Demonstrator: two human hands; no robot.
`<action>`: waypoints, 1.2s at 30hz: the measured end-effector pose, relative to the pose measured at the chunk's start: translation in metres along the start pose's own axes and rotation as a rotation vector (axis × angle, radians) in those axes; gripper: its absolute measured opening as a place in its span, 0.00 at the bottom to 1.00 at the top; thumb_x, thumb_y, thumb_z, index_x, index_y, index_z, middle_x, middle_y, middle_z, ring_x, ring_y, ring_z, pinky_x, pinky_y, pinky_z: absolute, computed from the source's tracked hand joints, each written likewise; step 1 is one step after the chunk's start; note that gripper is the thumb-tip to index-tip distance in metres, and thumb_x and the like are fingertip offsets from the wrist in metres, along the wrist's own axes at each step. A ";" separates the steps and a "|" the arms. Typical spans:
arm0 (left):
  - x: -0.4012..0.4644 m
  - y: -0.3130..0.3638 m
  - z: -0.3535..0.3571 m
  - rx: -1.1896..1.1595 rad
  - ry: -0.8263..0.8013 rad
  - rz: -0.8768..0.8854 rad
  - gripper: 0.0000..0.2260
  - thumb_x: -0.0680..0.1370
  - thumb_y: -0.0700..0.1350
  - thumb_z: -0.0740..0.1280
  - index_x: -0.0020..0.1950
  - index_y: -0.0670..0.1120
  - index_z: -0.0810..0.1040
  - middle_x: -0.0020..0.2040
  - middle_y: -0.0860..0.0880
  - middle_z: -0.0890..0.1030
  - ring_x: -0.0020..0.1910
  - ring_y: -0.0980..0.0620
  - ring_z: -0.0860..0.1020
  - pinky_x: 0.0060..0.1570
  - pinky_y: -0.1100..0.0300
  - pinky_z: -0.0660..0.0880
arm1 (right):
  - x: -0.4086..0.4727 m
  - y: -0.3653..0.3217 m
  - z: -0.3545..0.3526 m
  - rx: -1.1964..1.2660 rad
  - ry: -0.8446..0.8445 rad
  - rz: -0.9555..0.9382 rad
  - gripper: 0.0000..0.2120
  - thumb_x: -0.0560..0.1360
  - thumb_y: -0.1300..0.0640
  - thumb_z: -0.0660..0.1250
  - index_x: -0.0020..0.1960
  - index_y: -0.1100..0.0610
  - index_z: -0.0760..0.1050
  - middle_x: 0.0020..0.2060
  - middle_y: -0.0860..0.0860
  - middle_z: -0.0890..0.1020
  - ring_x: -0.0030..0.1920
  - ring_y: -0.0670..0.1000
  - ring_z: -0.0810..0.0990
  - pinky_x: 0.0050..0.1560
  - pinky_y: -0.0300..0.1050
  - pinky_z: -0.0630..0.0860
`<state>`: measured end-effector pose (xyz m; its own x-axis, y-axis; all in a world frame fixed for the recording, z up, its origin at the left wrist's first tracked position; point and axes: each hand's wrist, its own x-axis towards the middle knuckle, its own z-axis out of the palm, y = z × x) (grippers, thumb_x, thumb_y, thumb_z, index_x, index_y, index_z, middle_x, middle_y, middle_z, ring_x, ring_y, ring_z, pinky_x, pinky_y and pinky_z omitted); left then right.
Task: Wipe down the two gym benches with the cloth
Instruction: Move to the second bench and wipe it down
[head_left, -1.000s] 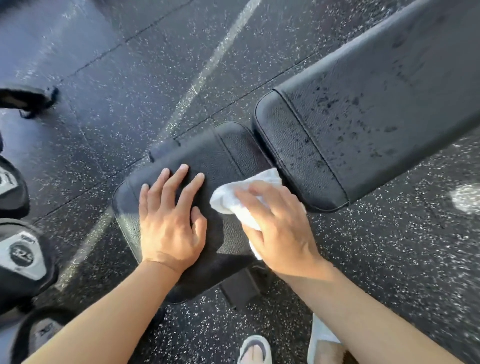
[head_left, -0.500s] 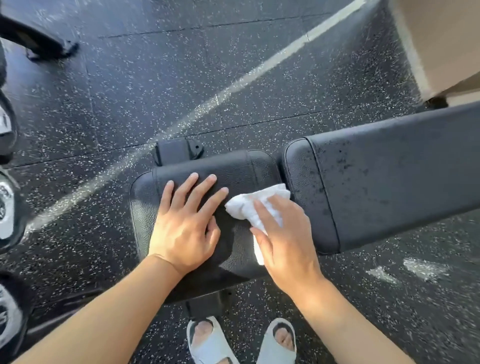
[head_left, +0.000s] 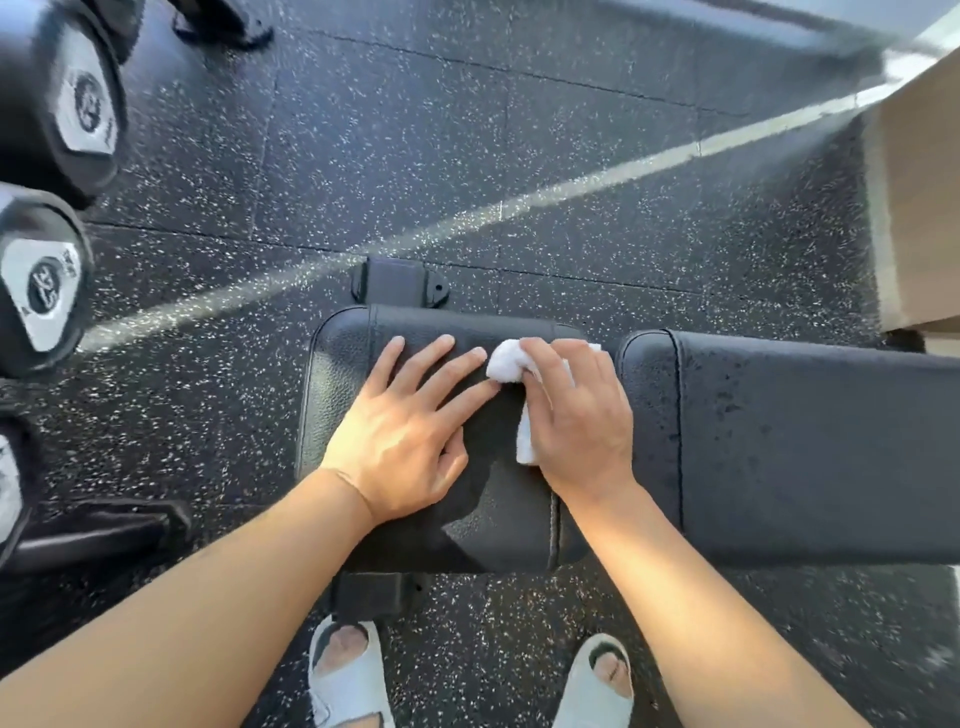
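A black gym bench lies across the view, with a short seat pad (head_left: 343, 364) in the middle and a long back pad (head_left: 805, 441) to the right, speckled with wet drops. My left hand (head_left: 405, 441) lies flat on the seat pad with its fingers spread. My right hand (head_left: 576, 415) presses a crumpled white cloth (head_left: 506, 361) onto the seat pad's right part, near the gap between the pads. The cloth shows beyond my fingertips and under my palm. Only one bench is in view.
Black hex dumbbells (head_left: 47, 291) on a rack crowd the left edge. The bench's foot brackets (head_left: 397, 283) stick out above and below the seat pad. A tan box or wall (head_left: 919, 208) stands at the upper right. My two sandalled feet (head_left: 348, 670) stand on the speckled rubber floor.
My right hand has slid the cloth toward the far edge of the seat pad. The view has swung so the bench now lies level. My left hand stays flat on the pad.
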<state>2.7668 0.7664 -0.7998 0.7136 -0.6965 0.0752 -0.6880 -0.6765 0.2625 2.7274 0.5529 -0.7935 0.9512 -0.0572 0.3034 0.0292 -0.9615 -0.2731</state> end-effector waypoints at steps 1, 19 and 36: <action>0.004 -0.004 0.000 0.000 -0.007 0.023 0.29 0.76 0.49 0.63 0.79 0.54 0.70 0.80 0.49 0.69 0.81 0.40 0.64 0.80 0.35 0.55 | -0.002 -0.001 -0.002 0.010 -0.003 0.025 0.12 0.84 0.56 0.64 0.66 0.54 0.78 0.56 0.50 0.77 0.51 0.56 0.75 0.48 0.51 0.75; 0.005 0.008 -0.011 0.047 -0.071 -0.012 0.27 0.77 0.50 0.61 0.77 0.52 0.74 0.79 0.48 0.71 0.80 0.40 0.66 0.79 0.34 0.58 | 0.013 0.015 -0.018 0.070 -0.100 0.024 0.12 0.83 0.50 0.66 0.60 0.58 0.79 0.52 0.54 0.79 0.50 0.56 0.77 0.43 0.51 0.78; 0.063 0.132 0.031 -0.037 0.080 -0.337 0.22 0.76 0.46 0.61 0.70 0.47 0.77 0.73 0.46 0.75 0.77 0.40 0.70 0.78 0.34 0.58 | -0.094 0.106 -0.094 0.091 -0.126 0.020 0.10 0.84 0.50 0.66 0.56 0.56 0.80 0.47 0.49 0.76 0.46 0.52 0.75 0.41 0.45 0.76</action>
<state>2.7167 0.6262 -0.7900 0.9090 -0.4133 0.0532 -0.4076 -0.8554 0.3197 2.6125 0.4315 -0.7652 0.9828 -0.0364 0.1812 0.0320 -0.9320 -0.3611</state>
